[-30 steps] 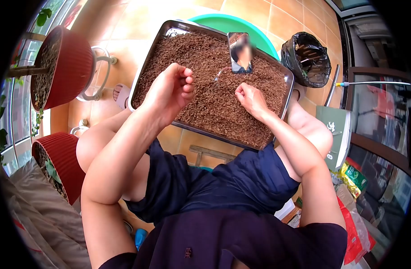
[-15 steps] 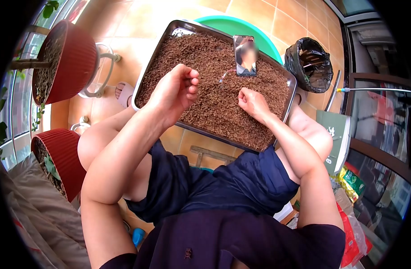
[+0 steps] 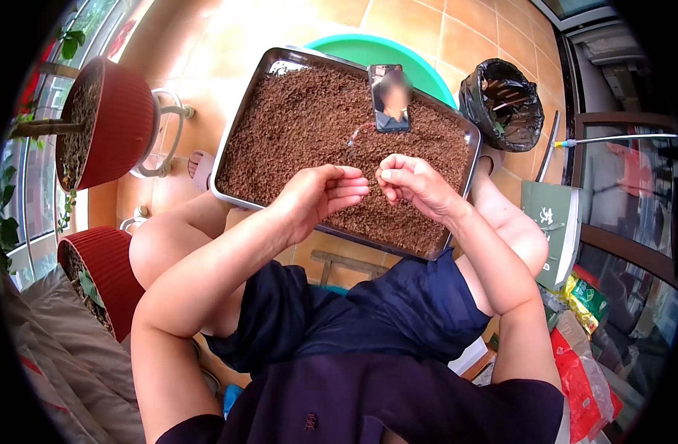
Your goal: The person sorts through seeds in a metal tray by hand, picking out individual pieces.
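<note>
A metal tray [image 3: 222, 164] full of brown, crumbly soil [image 3: 302, 122] rests across my knees. Over its near half, my left hand [image 3: 318, 198] is half cupped, fingers stretched and thumb apart. Whether anything lies in its palm does not show. Just to the right, my right hand [image 3: 417, 186] is closed in a pinch, its fingertips close to those of the left. What it pinches is too small to make out. A phone [image 3: 390, 100] with a lit screen lies on the soil at the far side, and a small clear and reddish item [image 3: 352, 138] is beside it.
Behind the tray sits a green basin [image 3: 398, 50]. A bin lined with a black bag [image 3: 502, 103] stands at the right, near a dark green book [image 3: 548, 229] and a red plastic bag [image 3: 583, 377]. Red plant pots [image 3: 121, 122] line the left, by the window.
My left hand has come down and right, its fingers uncurling. The right hand has turned and moved nearer, so the two now almost meet. The view has shifted slightly.
</note>
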The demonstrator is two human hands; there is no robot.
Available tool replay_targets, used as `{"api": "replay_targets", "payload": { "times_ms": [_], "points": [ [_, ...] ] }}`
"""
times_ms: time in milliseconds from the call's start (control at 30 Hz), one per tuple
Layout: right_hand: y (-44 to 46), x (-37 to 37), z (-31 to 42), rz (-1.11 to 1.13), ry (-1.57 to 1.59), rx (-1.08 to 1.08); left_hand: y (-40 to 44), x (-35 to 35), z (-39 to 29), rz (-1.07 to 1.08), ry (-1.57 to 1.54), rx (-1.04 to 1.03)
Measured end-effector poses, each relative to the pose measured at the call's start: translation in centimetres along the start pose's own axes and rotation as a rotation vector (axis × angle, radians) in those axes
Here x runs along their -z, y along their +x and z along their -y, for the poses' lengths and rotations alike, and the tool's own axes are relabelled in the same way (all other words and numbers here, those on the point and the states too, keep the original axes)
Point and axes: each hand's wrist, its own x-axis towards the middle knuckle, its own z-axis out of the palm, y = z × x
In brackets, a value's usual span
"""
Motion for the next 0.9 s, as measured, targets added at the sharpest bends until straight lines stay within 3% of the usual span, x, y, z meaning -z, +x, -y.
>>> {"api": "replay_targets", "payload": {
  "times_ms": [100, 233, 267, 367, 733, 900],
  "points": [
    [-0.2, -1.7, 0.6, -0.040, -0.239, 0.173, 0.1, -0.5, 0.2, 0.065, -0.084, 0.009],
    [-0.2, -3.0, 0.1, -0.254, -0.434, 0.369, 0.0, -0.8, 0.1, 0.117, -0.087, -0.071],
    [-0.2, -3.0, 0.1, -0.347, -0.673, 0.450, -0.2, -0.9, 0.0, 0.107, -0.065, -0.072],
    [-0.7, -4.1, 0.6, -0.386, -0.838, 0.512, -0.4, -1.0, 0.2, 0.082, -0.023, -0.076],
    [-0.3, -4.8, 0.0, -0.293, -0.872, 0.436, -0.4, -0.1, 0.9, 0.001, 0.104, -0.065],
    [-0.3, -4.7, -0.7, -0.243, -0.896, 0.399, -0.5, -0.2, 0.6, -0.061, 0.349, -0.046]
  ]
}}
